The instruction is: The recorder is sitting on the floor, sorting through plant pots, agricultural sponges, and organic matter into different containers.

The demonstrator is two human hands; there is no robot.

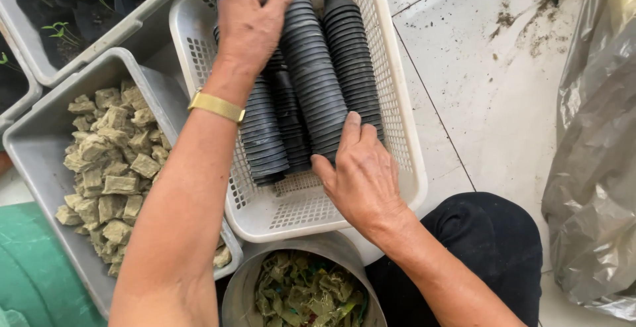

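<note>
Stacks of black plastic pots (311, 82) lie side by side in the white basket (397, 128) at my 12 o'clock. My right hand (361, 174) rests on the near end of the middle stack, fingers together and pressed flat, thumb spread. My left hand (252, 19) pinches something small at the far end; I cannot tell what. I judge the pots light, thin and slippery, so the rim edge is the best hold. Gray cubes fill the tray (40, 141) at 9 o'clock.
</note>
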